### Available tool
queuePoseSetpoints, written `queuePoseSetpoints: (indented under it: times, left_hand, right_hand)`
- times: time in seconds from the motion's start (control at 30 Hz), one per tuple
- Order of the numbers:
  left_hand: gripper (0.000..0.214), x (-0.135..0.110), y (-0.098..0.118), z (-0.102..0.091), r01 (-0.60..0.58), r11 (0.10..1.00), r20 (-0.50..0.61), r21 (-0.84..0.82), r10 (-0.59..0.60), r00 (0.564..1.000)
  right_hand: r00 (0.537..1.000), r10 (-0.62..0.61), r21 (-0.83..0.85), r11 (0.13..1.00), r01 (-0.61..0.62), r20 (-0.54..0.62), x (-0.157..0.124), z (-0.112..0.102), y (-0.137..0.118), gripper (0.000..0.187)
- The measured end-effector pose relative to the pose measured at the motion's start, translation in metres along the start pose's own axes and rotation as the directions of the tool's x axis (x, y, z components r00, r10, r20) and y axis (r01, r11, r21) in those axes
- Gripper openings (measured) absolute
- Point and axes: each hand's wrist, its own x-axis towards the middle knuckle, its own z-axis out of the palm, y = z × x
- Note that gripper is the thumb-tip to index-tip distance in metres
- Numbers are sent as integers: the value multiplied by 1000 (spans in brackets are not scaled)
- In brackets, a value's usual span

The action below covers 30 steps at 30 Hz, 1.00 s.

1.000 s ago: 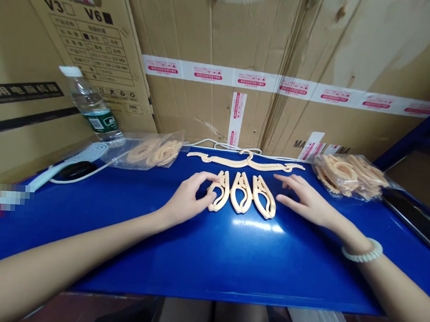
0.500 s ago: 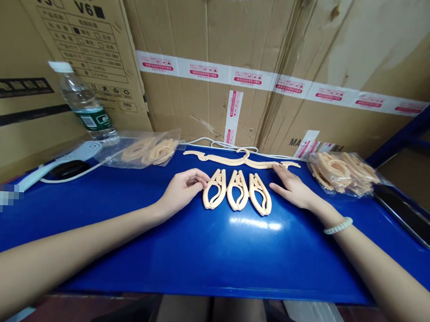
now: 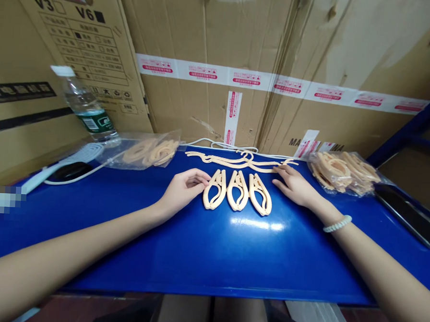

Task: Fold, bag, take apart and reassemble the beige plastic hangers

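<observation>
Three folded light-wood-coloured folding hangers stand in a row mid-table: a left one, a middle one and a right one. Behind them lie two unfolded hangers, the nearer one partly overlapping the farther one. My left hand rests beside the left folded hanger, fingers loosely curled and tips at its edge, thumb apart from them. My right hand has its fingers over the right end of the nearer unfolded hanger, thumb below; that end is hidden under the fingers.
Bagged hangers lie at the left and right. A water bottle, a pale-blue handled item and a dark oval object are at the left. A phone-like black slab lies right. Cardboard boxes back the blue table.
Two unfolded hangers now show apart where one outline was seen. The nearer has shifted toward me under my right hand, whose fingers have bent more. My left hand stays put.
</observation>
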Motion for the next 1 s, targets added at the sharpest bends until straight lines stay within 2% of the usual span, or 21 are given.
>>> queuePoseSetpoints:
  times: [0.13, 0.47, 0.63, 0.87, 1.0]
  left_hand:
    - [22, -1, 1, 0, 8, 1000, 7, -13, -8, 1000]
    - [19, -4, 4, 1, -6, 999, -7, 35, 6, 1000]
    - [11, -4, 5, 0, -7, 999, -27, 33, 8, 1000]
    - [17, -5, 5, -1, -32, 998, -8, 45, 33, 999]
    - [17, -4, 4, -1, -42, 999, -5, 30, 43, 999]
  right_hand:
    - [999, -17, 19, 1000, 18, -47, -2, -2, 1, 39]
    - [993, -56, 5, 998, 56, -102, -4, -1, 0, 31]
    - [993, -11, 84, 996, 20, -115, -5, -8, -6, 22]
    - [983, 70, 171, 984, -41, -169, -6, -12, -10, 14]
    - [970, 121, 191, 978, -80, -210, -8, -22, -14, 12]
